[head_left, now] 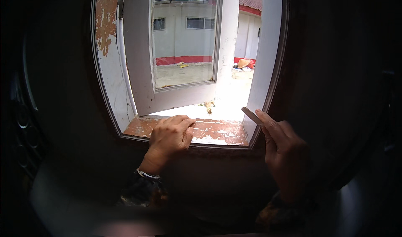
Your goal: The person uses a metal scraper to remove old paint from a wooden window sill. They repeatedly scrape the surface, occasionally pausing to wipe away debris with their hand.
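Note:
My left hand (pixel 171 134) rests on the windowsill (pixel 224 130), back of the hand up, its fingers together and slightly bent over the surface. Nothing shows in it, though its palm side is hidden. Brown-red paint on the sill is flaking, with white patches beneath. To the right, in shadow, my right hand (pixel 282 140) is closed on a thin flat blade (pixel 252 116) with a rounded end. The blade points up and left, in front of the window frame's lower right side. Its handle, if any, is hidden by my fingers.
A white-framed glazed casement (pixel 140 69) stands swung outward above the sill. White frame sides (pixel 264 48) bound the opening, with peeling paint on the left one (pixel 107 28). Dark wall surrounds it. Outside are a pale building (pixel 180 36), yellow slippers (pixel 183 64) and a conical hat (pixel 243 63).

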`<control>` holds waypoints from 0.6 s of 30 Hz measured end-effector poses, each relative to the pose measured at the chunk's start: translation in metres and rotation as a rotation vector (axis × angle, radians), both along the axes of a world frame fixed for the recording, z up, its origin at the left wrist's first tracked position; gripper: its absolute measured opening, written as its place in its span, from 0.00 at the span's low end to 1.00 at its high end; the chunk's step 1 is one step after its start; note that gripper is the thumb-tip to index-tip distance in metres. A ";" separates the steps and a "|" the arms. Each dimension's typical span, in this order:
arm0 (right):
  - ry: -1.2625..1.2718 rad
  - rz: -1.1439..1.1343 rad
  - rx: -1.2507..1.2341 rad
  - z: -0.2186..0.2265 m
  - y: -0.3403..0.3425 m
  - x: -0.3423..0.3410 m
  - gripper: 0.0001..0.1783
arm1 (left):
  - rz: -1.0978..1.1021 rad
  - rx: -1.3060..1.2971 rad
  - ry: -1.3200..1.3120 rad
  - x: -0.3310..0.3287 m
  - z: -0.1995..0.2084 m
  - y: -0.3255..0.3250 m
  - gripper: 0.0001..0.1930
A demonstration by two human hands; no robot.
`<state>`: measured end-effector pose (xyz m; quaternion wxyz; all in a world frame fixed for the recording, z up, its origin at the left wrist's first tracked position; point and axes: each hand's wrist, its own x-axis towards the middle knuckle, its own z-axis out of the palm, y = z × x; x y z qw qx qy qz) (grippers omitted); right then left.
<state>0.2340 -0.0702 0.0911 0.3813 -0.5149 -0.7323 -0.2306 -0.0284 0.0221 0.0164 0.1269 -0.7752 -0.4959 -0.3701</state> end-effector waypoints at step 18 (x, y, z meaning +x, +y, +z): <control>0.394 0.337 0.102 -0.001 -0.003 0.017 0.18 | -0.028 -0.198 0.193 0.028 0.040 0.003 0.26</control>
